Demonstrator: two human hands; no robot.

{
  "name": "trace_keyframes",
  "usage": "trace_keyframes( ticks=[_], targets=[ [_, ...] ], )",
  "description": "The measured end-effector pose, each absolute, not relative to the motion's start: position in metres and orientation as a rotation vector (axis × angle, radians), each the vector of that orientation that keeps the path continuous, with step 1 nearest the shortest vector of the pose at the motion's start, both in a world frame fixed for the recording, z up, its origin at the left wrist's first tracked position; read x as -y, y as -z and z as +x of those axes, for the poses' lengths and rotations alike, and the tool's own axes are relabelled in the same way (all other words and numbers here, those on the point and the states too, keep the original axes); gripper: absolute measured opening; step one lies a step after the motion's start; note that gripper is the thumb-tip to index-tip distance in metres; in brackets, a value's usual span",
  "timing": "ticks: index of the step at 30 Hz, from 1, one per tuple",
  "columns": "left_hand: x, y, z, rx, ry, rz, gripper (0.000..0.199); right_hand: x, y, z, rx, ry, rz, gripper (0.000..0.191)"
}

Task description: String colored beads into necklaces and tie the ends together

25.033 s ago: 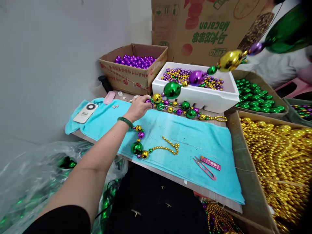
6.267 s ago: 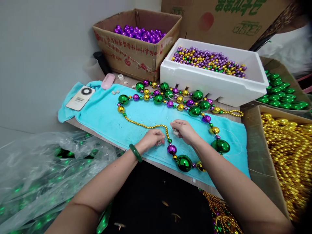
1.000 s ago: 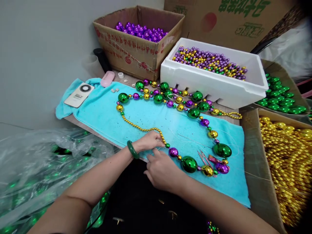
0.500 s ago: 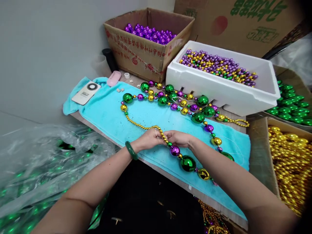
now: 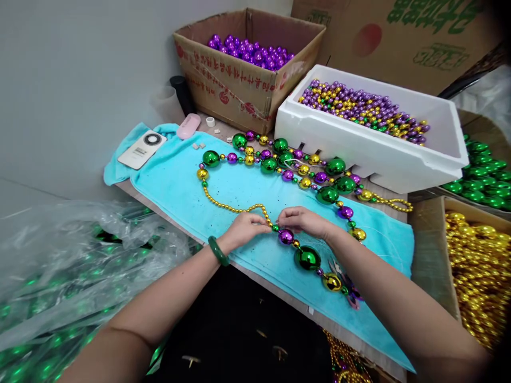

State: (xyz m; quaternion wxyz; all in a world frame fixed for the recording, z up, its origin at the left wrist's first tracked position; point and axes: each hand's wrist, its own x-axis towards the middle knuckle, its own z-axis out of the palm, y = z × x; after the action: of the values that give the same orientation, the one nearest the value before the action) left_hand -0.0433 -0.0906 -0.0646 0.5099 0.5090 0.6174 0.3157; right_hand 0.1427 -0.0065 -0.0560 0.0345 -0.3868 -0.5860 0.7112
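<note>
A bead necklace [image 5: 307,258] of green, purple and gold balls lies in a loop on a turquoise towel [image 5: 175,191]. My left hand [image 5: 246,229], below a green bangle [image 5: 219,251], pinches the strand by a small green bead, where the small gold beads [image 5: 223,205] meet the larger ones. Just right of that bead is my right hand [image 5: 303,221], thumb and fingertips pressed together; anything between them is too small to make out. Under my right forearm, scissors [image 5: 353,302] with pinkish handles are partly hidden. A second bead strand [image 5: 335,166] lies behind.
At the back stand a carton [image 5: 227,80] of purple balls and a white foam box [image 5: 371,154] of mixed small beads. A box [image 5: 431,255] of gold beads is at the right. A phone [image 5: 141,150] and pink case [image 5: 189,126] lie left. Plastic-wrapped green beads [image 5: 80,298] fill the lower left.
My hands have drawn slightly apart at the small green bead. The right hand has shifted right and up, and the scissors under my right forearm show more.
</note>
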Motion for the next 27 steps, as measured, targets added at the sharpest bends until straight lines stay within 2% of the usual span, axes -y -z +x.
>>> trace_keyframes(
  ticks=[6, 10, 13, 16, 20, 23, 27],
  targets=[
    [0.1, 0.067, -0.034, -1.691, -0.623, 1.121, 0.015, 0.007, 0.049, 0.147, 1.934, -2.128, -1.245, 0.02],
    [0.107, 0.066, -0.034, -1.821, -0.553, 1.27, 0.012, 0.007, 0.056, 0.146, 2.136, -1.829, -1.401, 0.013],
    [0.111, 0.069, -0.033, -1.859, -0.539, 1.383, 0.013, 0.006, 0.058, 0.147, 2.127, -1.756, -1.442, 0.014],
    [0.113, 0.071, -0.031, -1.856, -0.488, 1.518, 0.016, 0.01, 0.054, 0.147, 1.917, -1.93, -1.351, 0.016],
    [0.114, 0.069, -0.026, -1.838, -0.4, 1.696, 0.02, 0.02, 0.051, 0.138, 1.229, -2.308, -1.014, 0.025],
    [0.114, 0.068, -0.026, -1.812, -0.37, 1.74, 0.02, 0.022, 0.057, 0.129, 1.161, -2.355, -1.042, 0.031],
    [0.115, 0.07, -0.03, -1.831, -0.373, 1.677, 0.019, 0.015, 0.068, 0.128, 1.237, -2.252, -1.162, 0.036]
  ],
)
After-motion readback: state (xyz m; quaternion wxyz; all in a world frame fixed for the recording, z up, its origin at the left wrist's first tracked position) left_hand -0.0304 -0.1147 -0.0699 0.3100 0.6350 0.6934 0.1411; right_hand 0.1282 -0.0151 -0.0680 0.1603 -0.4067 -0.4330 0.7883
